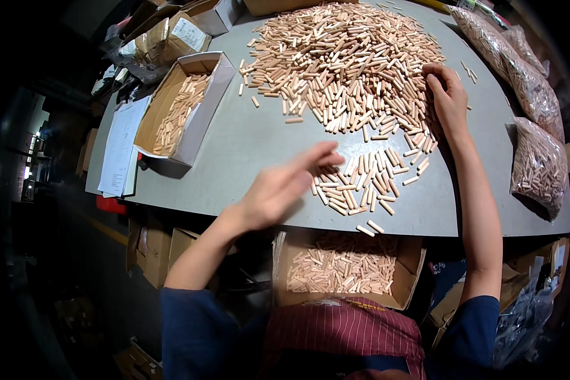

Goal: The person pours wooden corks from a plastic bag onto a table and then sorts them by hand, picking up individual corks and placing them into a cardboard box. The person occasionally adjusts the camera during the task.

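A large heap of small wooden dowel pins [342, 57] covers the far middle of the grey table [221, 164]. My right hand [448, 98] rests cupped against the heap's right side, its thumb and fingers slightly apart and no pin visible in its grip. Motion blurs my left hand [282, 187], which hovers over the table just left of a smaller spread of dowel pins [367, 180]. Whether its fingers hold anything cannot be made out. Below the table's near edge, in front of my body, a cardboard box [282, 269] contains many more pins.
A white-sided cardboard box [202, 117] partly filled with pins stands at the left, beside some papers [123, 149]. Clear plastic bags of pins [538, 164] line the right edge. A taped carton [171, 38] sits at the far left.
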`<state>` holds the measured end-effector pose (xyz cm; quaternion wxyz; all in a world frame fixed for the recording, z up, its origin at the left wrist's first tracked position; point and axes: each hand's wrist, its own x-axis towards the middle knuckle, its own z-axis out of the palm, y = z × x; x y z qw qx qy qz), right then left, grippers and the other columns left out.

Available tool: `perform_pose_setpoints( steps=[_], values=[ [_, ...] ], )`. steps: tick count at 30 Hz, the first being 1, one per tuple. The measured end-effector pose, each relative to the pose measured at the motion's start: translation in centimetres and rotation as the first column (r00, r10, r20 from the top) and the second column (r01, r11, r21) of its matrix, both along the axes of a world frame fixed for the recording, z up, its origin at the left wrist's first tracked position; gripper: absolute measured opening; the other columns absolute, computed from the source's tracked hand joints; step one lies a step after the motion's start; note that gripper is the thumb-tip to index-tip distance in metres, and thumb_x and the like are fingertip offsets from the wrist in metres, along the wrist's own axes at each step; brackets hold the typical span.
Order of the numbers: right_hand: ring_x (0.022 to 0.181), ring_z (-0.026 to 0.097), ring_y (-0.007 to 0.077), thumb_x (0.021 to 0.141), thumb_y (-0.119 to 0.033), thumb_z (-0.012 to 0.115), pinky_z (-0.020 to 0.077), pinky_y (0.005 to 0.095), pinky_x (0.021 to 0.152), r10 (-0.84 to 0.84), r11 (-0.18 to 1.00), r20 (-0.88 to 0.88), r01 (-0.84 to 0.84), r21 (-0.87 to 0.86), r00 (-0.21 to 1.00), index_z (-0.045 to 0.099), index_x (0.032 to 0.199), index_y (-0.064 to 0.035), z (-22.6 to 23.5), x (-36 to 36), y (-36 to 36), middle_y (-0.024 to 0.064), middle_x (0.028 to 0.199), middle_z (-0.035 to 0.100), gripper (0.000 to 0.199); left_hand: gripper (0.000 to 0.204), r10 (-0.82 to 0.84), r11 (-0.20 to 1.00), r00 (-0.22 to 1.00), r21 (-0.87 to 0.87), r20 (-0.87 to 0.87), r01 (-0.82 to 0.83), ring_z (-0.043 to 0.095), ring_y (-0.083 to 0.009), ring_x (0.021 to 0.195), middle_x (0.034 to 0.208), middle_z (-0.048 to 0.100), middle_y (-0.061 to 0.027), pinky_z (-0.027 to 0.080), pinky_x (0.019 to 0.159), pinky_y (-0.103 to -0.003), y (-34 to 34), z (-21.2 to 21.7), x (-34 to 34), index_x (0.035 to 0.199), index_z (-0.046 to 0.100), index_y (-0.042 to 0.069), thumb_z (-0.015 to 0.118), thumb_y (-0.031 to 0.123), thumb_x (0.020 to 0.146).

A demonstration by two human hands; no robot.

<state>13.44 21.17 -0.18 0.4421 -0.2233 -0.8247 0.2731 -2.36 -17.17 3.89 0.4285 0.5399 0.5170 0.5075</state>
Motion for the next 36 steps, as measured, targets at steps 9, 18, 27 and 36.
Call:
perform_pose_setpoints(
  steps=[9,18,27,36],
  values=[
    [0.104,0.071,0.0205,0.097,-0.013,0.063,0.0531,0.0331,0.095,0.006,0.993,-0.079,-0.015,-0.115,0.997,0.074,0.114,-0.0013,-0.2,0.2,0.7,0.0120,0.110,0.075,0.023,0.060,0.284,0.952,0.949,0.074,0.138,-0.295,0.050,-0.0295,0.143,0.149,0.057,-0.0221,0.030,0.124,-0.043,0.1,-0.5,-0.9,0.155,0.041,-0.005,0.040,0.038,0.113],
    [0.099,0.072,0.0180,0.097,-0.012,0.065,0.0554,0.0303,0.092,-0.184,0.979,-0.139,0.169,-0.112,0.973,0.076,0.114,-0.0013,0.0,1.9,3.9,0.0099,0.108,0.074,0.023,0.062,0.251,0.965,0.967,0.087,-0.036,-0.247,0.044,-0.0318,0.148,0.156,0.050,-0.0250,0.027,0.126,-0.044,0.0,-0.1,-0.5,0.158,0.035,-0.008,0.040,0.035,0.113],
    [0.100,0.072,0.0194,0.095,-0.013,0.064,0.0554,0.0320,0.092,-0.225,0.951,-0.127,0.189,-0.246,0.966,0.077,0.113,-0.0020,-2.1,1.9,5.7,0.0107,0.109,0.075,0.025,0.072,0.022,0.998,0.859,0.063,-0.511,0.012,0.034,-0.0351,0.156,0.165,0.038,-0.0257,0.023,0.128,-0.042,0.3,0.2,0.6,0.165,0.015,-0.006,0.049,0.024,0.109],
    [0.087,0.070,0.0141,0.096,-0.014,0.062,0.0573,0.0291,0.075,-0.180,0.944,-0.173,0.121,-0.307,0.968,0.075,0.115,0.0011,-1.3,1.5,4.2,0.0080,0.108,0.073,0.027,0.073,-0.065,0.984,0.687,0.068,-0.724,0.165,0.041,-0.0444,0.150,0.161,0.044,-0.0258,0.026,0.127,-0.051,-1.2,0.7,3.0,0.162,0.023,-0.009,0.054,0.022,0.103]
  ],
)
